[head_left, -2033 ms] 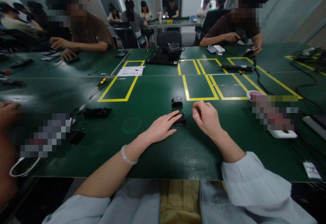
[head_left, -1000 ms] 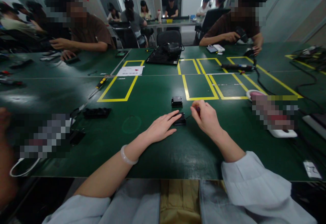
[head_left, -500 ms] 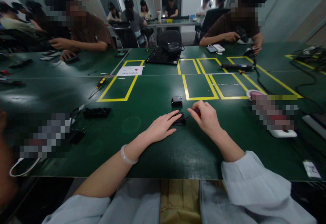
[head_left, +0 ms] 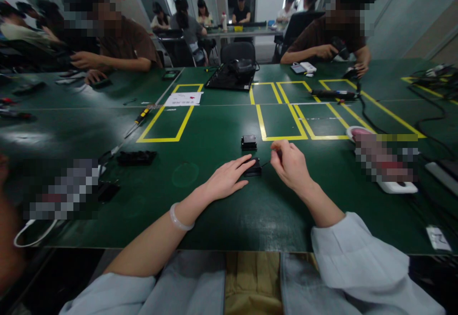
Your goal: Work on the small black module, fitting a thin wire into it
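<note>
On the green table in front of me lies a small black box-shaped part. My left hand rests on its left side, fingers stretched over the top and thumb spread apart. To the right of it, my right hand is closed around a screwdriver; its thin dark shaft points left toward the part, while the handle is mostly hidden in my fingers. Whether the tip touches the part cannot be made out. A second black box-shaped part sits just beyond.
To the left are a black ribbed part and a yellow-black screwdriver. A white-edged device lies at right, near black cables. Yellow tape outlines mark the table. Co-workers sit across it.
My right hand has shifted slightly and its fingers have turned a little around the screwdriver handle. My left hand and both black parts stay in place.
</note>
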A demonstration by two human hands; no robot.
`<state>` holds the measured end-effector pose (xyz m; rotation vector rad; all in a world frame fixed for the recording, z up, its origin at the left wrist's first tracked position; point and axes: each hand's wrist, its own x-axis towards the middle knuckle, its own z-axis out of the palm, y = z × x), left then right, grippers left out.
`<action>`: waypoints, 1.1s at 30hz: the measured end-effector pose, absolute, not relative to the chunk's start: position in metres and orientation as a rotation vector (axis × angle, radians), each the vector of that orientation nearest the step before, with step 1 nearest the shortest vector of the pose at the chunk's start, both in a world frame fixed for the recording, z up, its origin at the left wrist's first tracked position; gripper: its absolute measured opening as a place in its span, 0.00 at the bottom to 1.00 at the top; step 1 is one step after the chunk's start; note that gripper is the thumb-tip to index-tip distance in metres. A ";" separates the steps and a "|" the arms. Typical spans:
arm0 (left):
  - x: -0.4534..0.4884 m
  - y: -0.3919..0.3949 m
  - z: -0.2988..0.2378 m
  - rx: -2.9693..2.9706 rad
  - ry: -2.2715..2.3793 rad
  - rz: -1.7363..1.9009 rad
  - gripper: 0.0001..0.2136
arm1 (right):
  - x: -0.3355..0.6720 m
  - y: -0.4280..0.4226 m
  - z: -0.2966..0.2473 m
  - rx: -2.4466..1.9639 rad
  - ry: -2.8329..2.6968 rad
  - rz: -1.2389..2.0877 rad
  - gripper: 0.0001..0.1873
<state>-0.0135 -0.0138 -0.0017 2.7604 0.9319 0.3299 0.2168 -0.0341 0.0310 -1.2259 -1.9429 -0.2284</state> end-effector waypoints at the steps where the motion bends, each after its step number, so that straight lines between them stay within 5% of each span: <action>1: -0.014 -0.014 -0.002 2.762 0.928 0.336 0.31 | 0.217 -0.035 0.032 -1.218 -1.947 -0.223 0.06; 33: -0.014 -0.014 -0.001 2.753 0.926 0.330 0.31 | 0.219 -0.034 0.030 -1.287 -1.947 -0.185 0.11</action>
